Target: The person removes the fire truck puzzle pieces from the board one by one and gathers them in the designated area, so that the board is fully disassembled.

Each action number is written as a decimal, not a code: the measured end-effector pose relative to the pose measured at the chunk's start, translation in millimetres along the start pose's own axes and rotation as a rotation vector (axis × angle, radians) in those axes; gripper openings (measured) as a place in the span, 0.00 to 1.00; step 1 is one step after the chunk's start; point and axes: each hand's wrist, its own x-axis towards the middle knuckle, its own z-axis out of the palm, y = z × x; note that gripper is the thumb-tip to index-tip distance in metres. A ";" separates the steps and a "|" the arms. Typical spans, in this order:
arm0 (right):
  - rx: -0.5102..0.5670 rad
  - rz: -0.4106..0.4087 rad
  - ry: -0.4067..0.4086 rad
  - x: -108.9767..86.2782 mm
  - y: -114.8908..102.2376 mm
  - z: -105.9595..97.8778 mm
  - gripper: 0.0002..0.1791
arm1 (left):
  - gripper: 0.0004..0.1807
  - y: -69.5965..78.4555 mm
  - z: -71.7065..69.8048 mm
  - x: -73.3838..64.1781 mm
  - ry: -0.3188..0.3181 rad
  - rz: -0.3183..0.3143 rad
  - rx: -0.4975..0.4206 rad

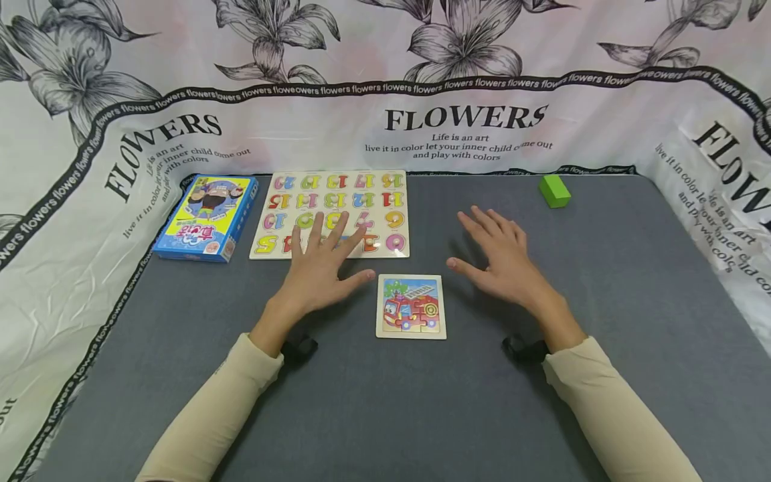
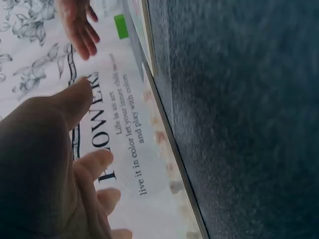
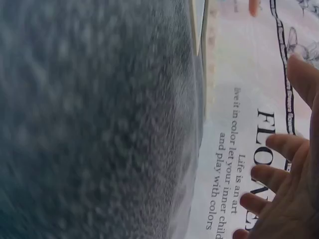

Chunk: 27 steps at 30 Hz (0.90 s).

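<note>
Beige sleeves (image 1: 205, 415) reach in over the grey tabletop (image 1: 385, 415), with black wrist gear (image 1: 301, 349) showing beside each cuff. Just beyond, near the middle of the tabletop, lies a small square puzzle (image 1: 412, 306) with a red fire truck, between the hands and touched by neither. Left hand (image 1: 322, 271) and right hand (image 1: 502, 264) are both raised, palms down, fingers (image 1: 316, 234) released and spread. Under the left fingertips, apart from them, a board (image 1: 325, 191) of coloured numbers, upside down to the person, lies along the far edge, left of its middle. Toward the far left corner, a blue and yellow box (image 1: 207, 217) lies flat by the left edge. Near the far right corner sits a green block (image 1: 555, 191). Behind the far edge hangs white cloth (image 1: 337, 124) printed with flowers and lettering.
</note>
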 end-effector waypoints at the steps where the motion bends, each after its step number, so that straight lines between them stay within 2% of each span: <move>1: 0.017 -0.013 -0.017 -0.9 -0.9 0.9 0.47 | 0.47 0.7 0.8 -1.3 -0.015 0.024 -0.004; 5: 0.070 -0.049 -0.082 -4.8 -4.1 5.8 0.48 | 0.46 2.5 5.9 -5.7 -0.073 0.135 -0.016; 10: 0.112 -0.084 -0.143 -8.0 -9.1 10.7 0.47 | 0.45 7.4 9.7 -13.2 -0.156 0.257 -0.078; 18: 0.158 -0.104 -0.209 -9.2 -7.9 17.9 0.43 | 0.40 22.0 20.2 -24.1 -0.240 0.448 -0.130; 22: 0.175 -0.102 -0.217 -9.4 -4.9 19.9 0.41 | 0.35 28.4 28.0 -28.9 -0.253 0.511 -0.111; 27: 0.193 -0.102 -0.214 -8.4 -2.1 20.7 0.40 | 0.32 34.2 32.4 -34.4 -0.222 0.549 -0.034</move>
